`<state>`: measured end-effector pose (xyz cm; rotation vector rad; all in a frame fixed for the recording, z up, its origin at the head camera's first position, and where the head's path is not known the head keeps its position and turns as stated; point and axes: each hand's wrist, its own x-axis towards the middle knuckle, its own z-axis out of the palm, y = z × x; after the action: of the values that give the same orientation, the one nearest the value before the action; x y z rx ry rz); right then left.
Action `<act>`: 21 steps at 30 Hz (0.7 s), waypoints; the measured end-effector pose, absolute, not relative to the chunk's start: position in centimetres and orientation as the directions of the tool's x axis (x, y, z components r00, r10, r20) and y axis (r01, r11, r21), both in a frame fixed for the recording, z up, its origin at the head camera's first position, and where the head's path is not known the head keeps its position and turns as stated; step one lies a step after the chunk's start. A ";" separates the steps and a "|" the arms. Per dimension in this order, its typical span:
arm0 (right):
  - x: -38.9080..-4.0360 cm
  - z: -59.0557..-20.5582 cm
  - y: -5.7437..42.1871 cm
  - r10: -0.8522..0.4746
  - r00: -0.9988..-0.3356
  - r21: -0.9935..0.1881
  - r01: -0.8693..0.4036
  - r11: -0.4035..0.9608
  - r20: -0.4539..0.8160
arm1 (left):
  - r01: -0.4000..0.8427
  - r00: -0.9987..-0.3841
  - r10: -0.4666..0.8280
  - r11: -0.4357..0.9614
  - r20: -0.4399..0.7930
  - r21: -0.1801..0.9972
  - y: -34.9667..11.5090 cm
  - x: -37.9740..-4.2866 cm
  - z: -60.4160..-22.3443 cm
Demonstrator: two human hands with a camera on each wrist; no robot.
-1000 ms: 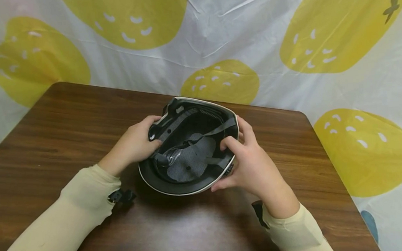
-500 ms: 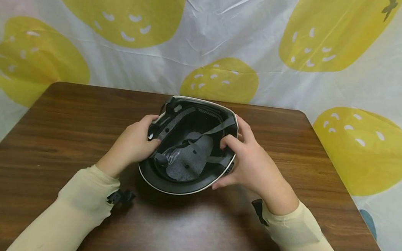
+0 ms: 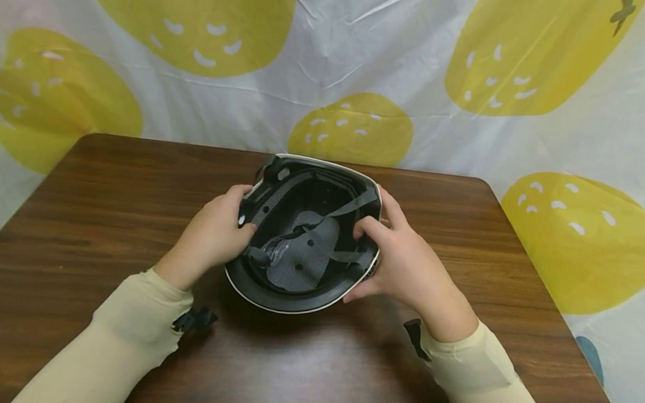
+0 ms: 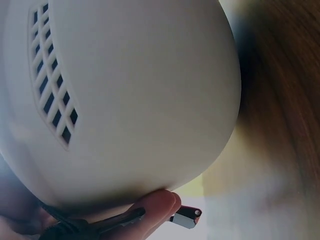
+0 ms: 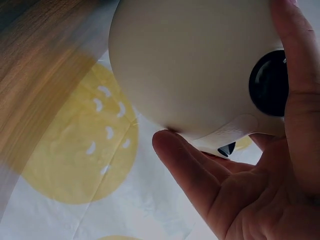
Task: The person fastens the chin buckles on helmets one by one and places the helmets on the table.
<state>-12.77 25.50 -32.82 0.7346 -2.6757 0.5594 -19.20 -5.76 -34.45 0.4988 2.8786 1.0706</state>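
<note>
Upside down over the table, a white helmet (image 3: 305, 276) shows its black padded inside, grey mesh lining and straps (image 3: 350, 206). My left hand (image 3: 208, 233) grips its left rim, thumb inside and fingers outside. On the opposite rim my right hand (image 3: 403, 258) holds on, with a finger bent over the edge into the helmet. Something clear and shiny (image 3: 278, 250) lies among the straps. The left wrist view has the smooth shell (image 4: 145, 90) with a lattice vent (image 4: 55, 85). A round black piece (image 5: 269, 82) marks the shell in the right wrist view.
The brown wooden table (image 3: 322, 380) spreads beneath the helmet and arms. Behind it hangs a white cloth (image 3: 379, 44) with yellow fruit shapes, close to the table's back edge. Dark straps (image 3: 196, 319) stick out from the wrist under the left sleeve.
Both hands keep their hold on the helmet, which stays nearly in place. The head view has shifted very slightly.
</note>
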 end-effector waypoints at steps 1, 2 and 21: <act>-12.8 -32.8 25.5 -0.416 -0.823 -0.281 -0.535 0.796 0.387 | 0.287 -0.948 0.306 0.713 0.084 0.640 -5.8 -19.3 -34.5; -12.9 -32.9 25.4 -0.414 -0.825 -0.278 -0.532 0.800 0.385 | 0.287 -0.948 0.306 0.713 0.086 0.640 -5.8 -19.3 -34.5; -13.7 -33.3 25.2 -0.368 -0.866 -0.275 -0.465 0.842 0.338 | 0.277 -0.951 0.303 0.731 0.067 0.624 -6.1 -19.9 -34.2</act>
<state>-13.69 25.16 -33.33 0.6344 -2.7480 0.5102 -19.91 -6.13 -34.20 0.4837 2.8854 1.0303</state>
